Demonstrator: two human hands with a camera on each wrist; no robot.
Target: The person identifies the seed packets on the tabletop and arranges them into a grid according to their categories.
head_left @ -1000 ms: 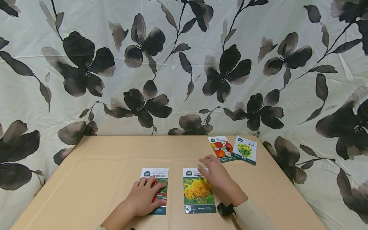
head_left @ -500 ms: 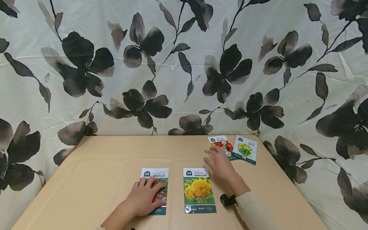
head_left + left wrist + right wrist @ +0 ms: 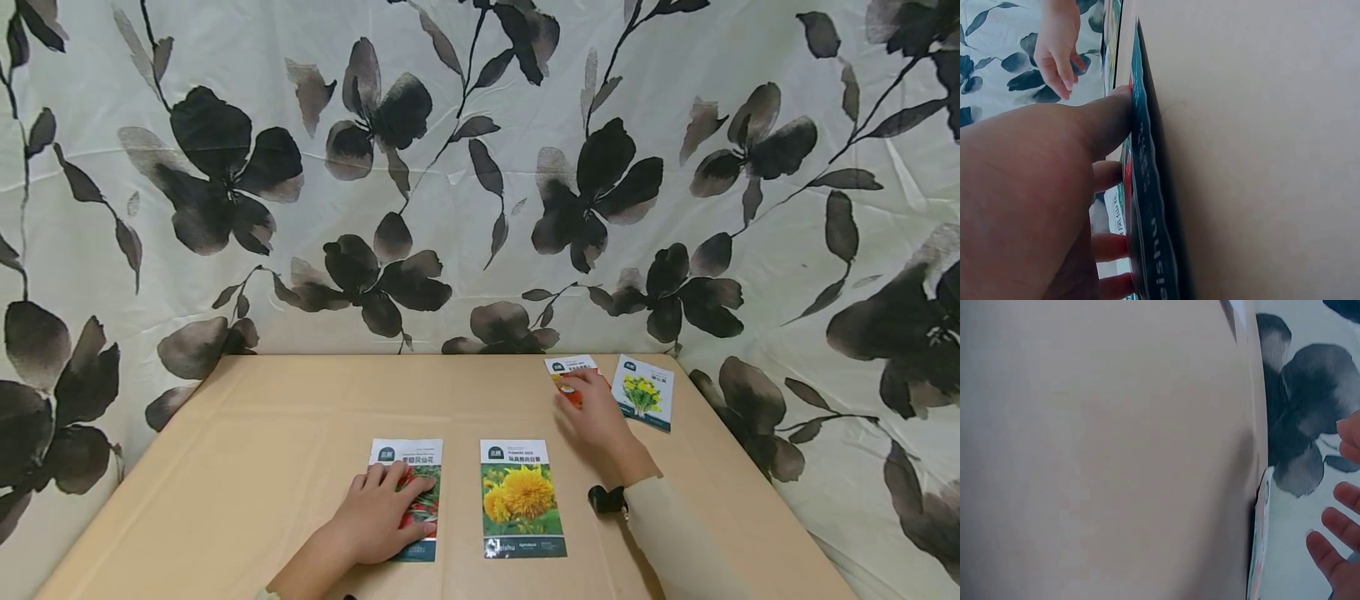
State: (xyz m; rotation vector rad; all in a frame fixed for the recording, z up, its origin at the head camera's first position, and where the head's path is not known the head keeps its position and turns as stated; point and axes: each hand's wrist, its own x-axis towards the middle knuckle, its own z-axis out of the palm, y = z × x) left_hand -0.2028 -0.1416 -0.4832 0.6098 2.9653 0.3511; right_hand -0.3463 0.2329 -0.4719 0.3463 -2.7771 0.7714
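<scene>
My left hand [image 3: 375,515] rests with spread fingers on a seed packet [image 3: 422,550] with red flowers. In the left wrist view, the thumb and fingertips touch the face of this packet [image 3: 1147,169], seen nearly edge-on. My right hand [image 3: 600,423] hovers over another seed packet [image 3: 572,364] at the back right, covering most of its red-flower picture. In the right wrist view, the fingers [image 3: 1325,550] are apart and hold nothing, with that packet's edge [image 3: 1261,531] beside them. A seed packet [image 3: 523,500] with yellow double flowers lies between the hands.
One more packet [image 3: 643,393], white with yellow blooms, lies at the back right corner just beside the right hand. Light wood-coloured table [image 3: 285,433] is under everything. A cloth with dark printed flowers [image 3: 465,183] hangs behind it. A black device [image 3: 606,500] is on the right wrist.
My right hand has moved from the top of the yellow-flower packet back and right, over the far red-flower packet. The left hand has stayed in place on its packet.
</scene>
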